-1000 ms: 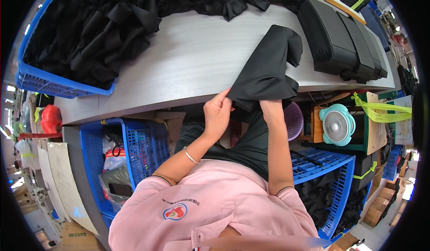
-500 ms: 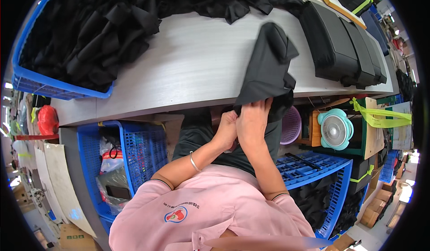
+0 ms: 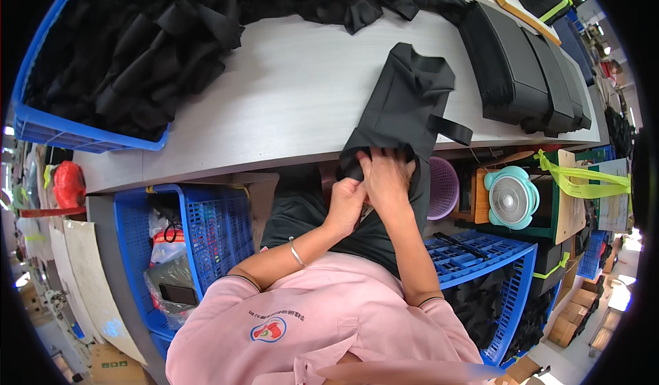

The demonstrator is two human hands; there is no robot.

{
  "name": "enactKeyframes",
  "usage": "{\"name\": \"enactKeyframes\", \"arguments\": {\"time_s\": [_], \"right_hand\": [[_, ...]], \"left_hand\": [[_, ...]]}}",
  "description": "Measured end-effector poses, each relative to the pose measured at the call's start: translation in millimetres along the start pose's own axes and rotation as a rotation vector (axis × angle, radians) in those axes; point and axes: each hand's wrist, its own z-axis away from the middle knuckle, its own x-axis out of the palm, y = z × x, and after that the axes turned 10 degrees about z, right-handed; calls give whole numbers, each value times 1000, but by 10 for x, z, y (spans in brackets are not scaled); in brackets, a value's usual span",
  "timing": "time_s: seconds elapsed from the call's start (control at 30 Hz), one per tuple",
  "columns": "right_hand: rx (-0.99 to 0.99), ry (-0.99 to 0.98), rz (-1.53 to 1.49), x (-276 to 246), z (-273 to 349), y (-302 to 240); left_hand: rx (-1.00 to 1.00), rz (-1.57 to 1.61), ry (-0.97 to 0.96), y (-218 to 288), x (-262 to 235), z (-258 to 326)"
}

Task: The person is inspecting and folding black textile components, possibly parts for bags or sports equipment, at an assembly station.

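A black fabric bag (image 3: 392,107) lies over the table's front edge, its mouth towards me and a short loop strap (image 3: 451,130) sticking out at its right. My left hand (image 3: 345,205) is closed in a pinch on the near rim of the mouth. Inside the opening is my right hand (image 3: 388,182), back upward, its fingers stretched out and apart against the dark cloth. Some fingertips are hidden in the folds.
A blue crate (image 3: 103,138) heaped with black fabric pieces (image 3: 161,62) stands at the table's far left. Stacked black bags (image 3: 511,69) lie at right. Below the table are blue crates (image 3: 218,230), a purple basket (image 3: 443,187) and a small turquoise fan (image 3: 513,200).
The bag has spread flatter, with its mouth opened towards me and its strap now out to the right. My right hand has gone from gripping the near edge to inside the mouth.
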Motion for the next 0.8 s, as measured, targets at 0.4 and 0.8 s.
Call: {"name": "enactKeyframes", "arguments": {"time_s": [0.4, 0.8], "right_hand": [[20, -3, -69, 4, -92, -21], [-137, 98, -148, 23, -13, 327]], "left_hand": [[99, -128, 1, 137, -65, -67], [444, -368, 36, 607, -30, 222]]}}
